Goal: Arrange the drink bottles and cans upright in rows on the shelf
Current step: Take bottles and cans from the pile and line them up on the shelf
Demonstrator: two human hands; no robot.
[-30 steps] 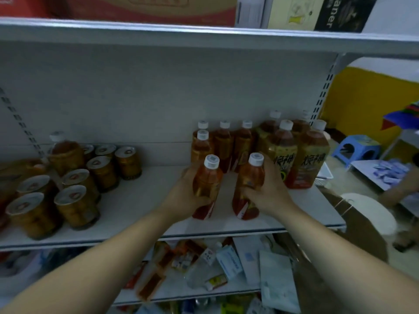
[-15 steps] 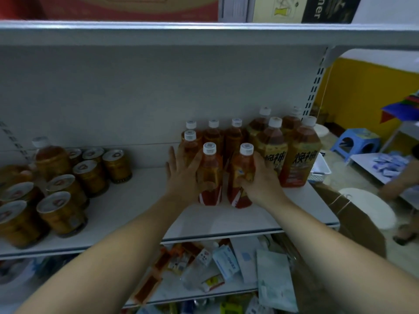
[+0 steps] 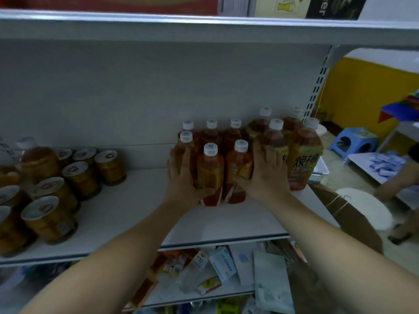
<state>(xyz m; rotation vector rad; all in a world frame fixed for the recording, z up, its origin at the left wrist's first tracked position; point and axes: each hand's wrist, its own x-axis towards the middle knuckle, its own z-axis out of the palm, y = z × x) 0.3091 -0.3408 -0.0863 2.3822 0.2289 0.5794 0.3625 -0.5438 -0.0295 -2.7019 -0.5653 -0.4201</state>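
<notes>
Two hands bracket a pair of small tea bottles on the right half of a white shop shelf [image 3: 136, 207]. The left hand [image 3: 183, 177] lies flat against the left side of the cluster, its fingers straight and pointing up and its thumb laid across the lower front of the left front bottle [image 3: 210, 171]. The right hand [image 3: 265, 175] presses from the other side with its fingers spread and straight, the thumb resting on the label of the right front bottle [image 3: 240, 164]. Neither hand is closed around anything.

Both front bottles stand upright and touching, set back from the shelf's front edge, directly before more small bottles [image 3: 212, 134] by the rear wall. Four larger bottles [image 3: 303, 159] with yellow labels stand upright at the shelf's right end, just beside the right hand. Gold cans [image 3: 81, 177] stand upright in a loose group toward the left end, well apart from the bottles. Jumbled packets [image 3: 223, 266] lie on the shelf below.
</notes>
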